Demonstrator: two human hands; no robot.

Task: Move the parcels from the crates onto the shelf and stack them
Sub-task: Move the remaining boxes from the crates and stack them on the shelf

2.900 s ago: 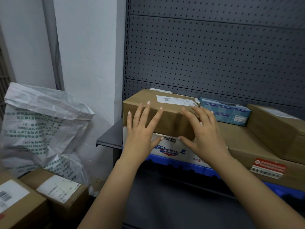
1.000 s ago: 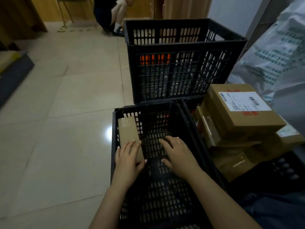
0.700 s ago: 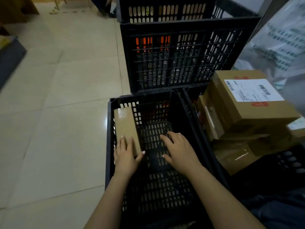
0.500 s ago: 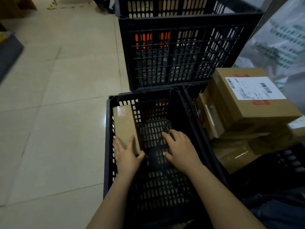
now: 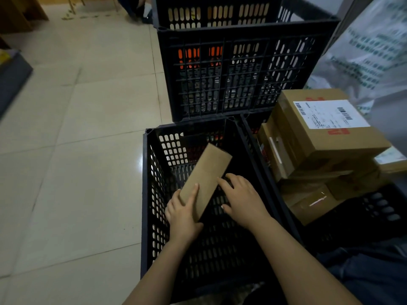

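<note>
Obliquely tilted parcel (image 5: pixel 206 180), far end rightward

A slim parcel (image 5: pixel 207 177) is slanting inside the near crate (image 5: pixel 145 194), the left hand (image 5: pixel 182 213) holding its 7 o'clock end. A taller crate (image 5: pixel 242 73) is standing at 12 o'clock, stacked parcels (image 5: pixel 319 139) filling another crate (image 5: pixel 374 209) at 3 o'clock.

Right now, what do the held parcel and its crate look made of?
Parcel: plain brown cardboard, matte, likely; flat faces, crisp folded edges.
Crate: black plastic, semi-matte, probably moulded; slotted lattice walls, rounded rim corners.
</note>
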